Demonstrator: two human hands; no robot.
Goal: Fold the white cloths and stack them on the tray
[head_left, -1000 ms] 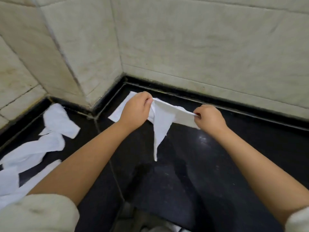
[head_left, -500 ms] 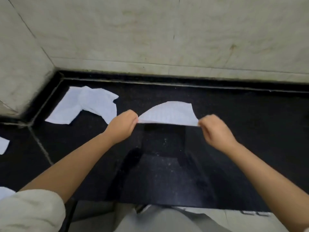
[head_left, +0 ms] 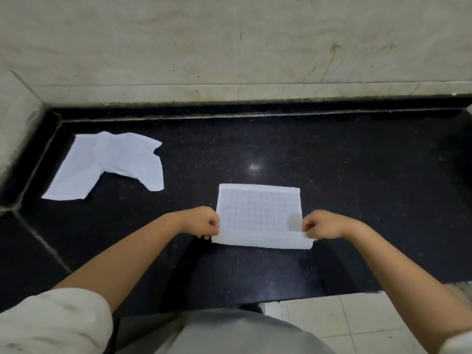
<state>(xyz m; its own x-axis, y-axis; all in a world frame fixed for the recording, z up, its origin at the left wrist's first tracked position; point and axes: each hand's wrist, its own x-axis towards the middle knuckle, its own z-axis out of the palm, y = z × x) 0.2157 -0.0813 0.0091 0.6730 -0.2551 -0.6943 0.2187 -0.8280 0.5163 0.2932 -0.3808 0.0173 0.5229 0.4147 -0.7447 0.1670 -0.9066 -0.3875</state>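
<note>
A white waffle-textured cloth (head_left: 258, 213) lies spread flat on the black counter (head_left: 332, 175), its far edge folded over. My left hand (head_left: 204, 223) pinches its near left corner. My right hand (head_left: 319, 226) pinches the near right corner, and the near edge curls up between them. A second white cloth (head_left: 107, 164) lies crumpled at the back left, apart from both hands. No tray is in view.
Pale tiled walls (head_left: 229, 47) close off the counter at the back and left. The counter's front edge (head_left: 357, 293) runs just before my body, with light floor tiles (head_left: 370, 323) below at the right.
The cloth was held stretched in the air between both hands; now it lies flat on the counter. My view has swung right, and the cloths at the far left have left the frame.
</note>
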